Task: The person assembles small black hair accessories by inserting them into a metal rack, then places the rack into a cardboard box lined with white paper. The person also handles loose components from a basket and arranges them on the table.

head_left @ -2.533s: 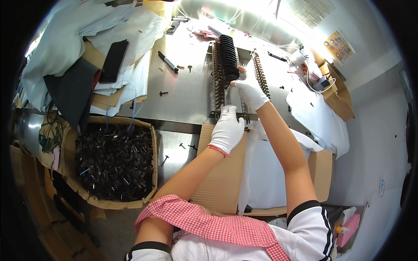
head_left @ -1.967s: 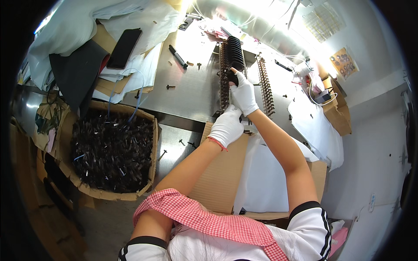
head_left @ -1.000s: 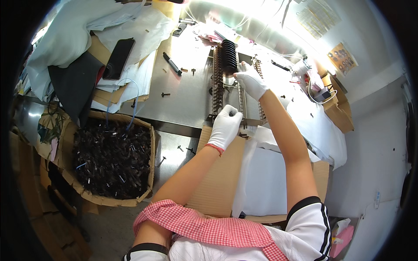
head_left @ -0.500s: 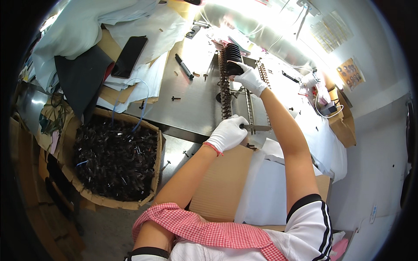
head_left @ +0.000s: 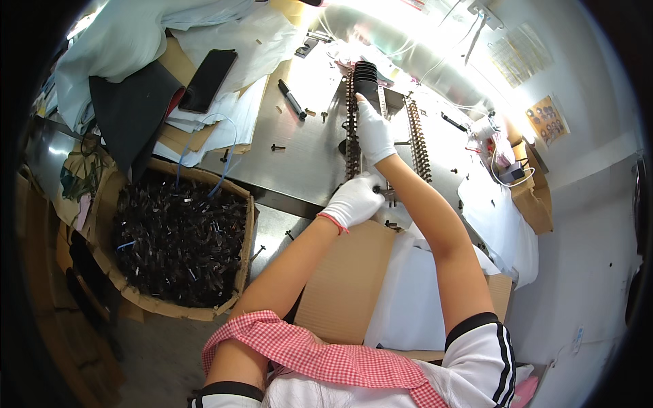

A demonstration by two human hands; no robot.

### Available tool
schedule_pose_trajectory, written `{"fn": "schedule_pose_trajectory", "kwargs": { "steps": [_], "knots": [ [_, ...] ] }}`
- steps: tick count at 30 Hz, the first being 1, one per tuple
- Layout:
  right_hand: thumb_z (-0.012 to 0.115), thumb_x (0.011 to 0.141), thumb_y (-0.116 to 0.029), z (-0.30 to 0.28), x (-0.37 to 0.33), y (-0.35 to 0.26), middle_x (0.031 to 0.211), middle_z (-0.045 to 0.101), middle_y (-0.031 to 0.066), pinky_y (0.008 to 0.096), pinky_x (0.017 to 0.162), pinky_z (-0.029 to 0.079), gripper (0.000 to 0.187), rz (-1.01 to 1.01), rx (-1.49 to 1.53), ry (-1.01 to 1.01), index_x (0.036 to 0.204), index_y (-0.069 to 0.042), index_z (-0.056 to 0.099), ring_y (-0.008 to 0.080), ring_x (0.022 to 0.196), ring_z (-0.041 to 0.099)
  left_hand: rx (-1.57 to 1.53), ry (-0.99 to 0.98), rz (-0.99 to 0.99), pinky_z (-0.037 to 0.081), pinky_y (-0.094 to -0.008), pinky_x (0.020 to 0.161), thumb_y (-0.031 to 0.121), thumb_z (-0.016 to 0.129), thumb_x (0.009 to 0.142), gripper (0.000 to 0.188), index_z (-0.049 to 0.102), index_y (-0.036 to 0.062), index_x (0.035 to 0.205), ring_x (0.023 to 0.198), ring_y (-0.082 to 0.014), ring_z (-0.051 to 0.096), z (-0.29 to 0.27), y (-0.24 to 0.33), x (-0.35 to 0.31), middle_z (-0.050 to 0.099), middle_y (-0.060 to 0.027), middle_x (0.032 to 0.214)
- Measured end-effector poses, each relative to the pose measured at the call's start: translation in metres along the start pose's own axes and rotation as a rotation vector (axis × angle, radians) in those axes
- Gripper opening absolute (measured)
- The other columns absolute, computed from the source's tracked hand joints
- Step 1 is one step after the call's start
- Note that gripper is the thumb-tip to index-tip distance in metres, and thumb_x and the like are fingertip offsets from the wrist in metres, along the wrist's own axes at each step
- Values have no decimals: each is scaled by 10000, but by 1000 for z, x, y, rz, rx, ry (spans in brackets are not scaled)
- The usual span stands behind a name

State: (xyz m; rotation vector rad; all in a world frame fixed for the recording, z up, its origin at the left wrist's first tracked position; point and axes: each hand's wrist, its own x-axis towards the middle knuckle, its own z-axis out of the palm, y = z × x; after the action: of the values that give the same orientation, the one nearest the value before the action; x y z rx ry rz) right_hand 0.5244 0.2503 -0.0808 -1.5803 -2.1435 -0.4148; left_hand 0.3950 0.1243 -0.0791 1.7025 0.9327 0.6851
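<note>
My left hand, in a white glove, is closed at the near end of a long metal rack. A dark-handled flat metal tool shows at its fingers, its blade mostly out of sight now. My right hand, also gloved, lies over the middle of the rack, fingers together and pointing away from me. Its fingertips are by the lower end of a black ribbed stack and the left toothed rail; what they hold is hidden. To the right runs a second toothed rail.
A cardboard box full of small dark parts stands at left. Papers, a phone and a marker lie on the metal table, with small loose parts scattered around. Cardboard lies before me; cables and a box stand right.
My right hand has come nearer to me and left, down from the black ribbed stack. The flat blade by my left hand, plain before, is now barely visible.
</note>
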Motion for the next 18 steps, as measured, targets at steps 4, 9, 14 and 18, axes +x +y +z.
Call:
{"fn": "schedule_pose_trajectory", "kwargs": {
  "steps": [4,9,14,18],
  "knots": [
    [557,860,-26,-20,23,13,1181,686,113,322,800,569,346,-89,-252,104,1200,-41,616,215,984,689,60,-28,-36,493,-369,929,157,576,815,338,675,7,1102,1003,-314,634,-2,2,-1,640,-163,1140],
    [552,868,-3,-76,21,4,1016,708,156,352,732,552,384,153,269,131,1213,-140,651,288,799,701,-562,60,-148,534,-323,748,196,608,893,288,611,71,1153,845,-159,637,-1,19,-14,615,-74,1034],
    [555,883,-32,-151,-62,-37,1037,682,166,348,773,518,407,255,600,-234,1281,-92,619,300,856,658,-1718,189,-177,520,-348,883,489,575,975,467,520,100,1227,1062,-195,581,9,45,-14,581,-50,1110],
    [515,956,-160,-156,-67,-15,1195,657,168,384,975,456,377,-190,542,-315,1307,-38,583,304,1095,604,-1565,346,-228,548,-384,830,393,576,991,250,547,220,1168,1033,-190,595,13,52,-13,585,-44,1130]
  ]
}}
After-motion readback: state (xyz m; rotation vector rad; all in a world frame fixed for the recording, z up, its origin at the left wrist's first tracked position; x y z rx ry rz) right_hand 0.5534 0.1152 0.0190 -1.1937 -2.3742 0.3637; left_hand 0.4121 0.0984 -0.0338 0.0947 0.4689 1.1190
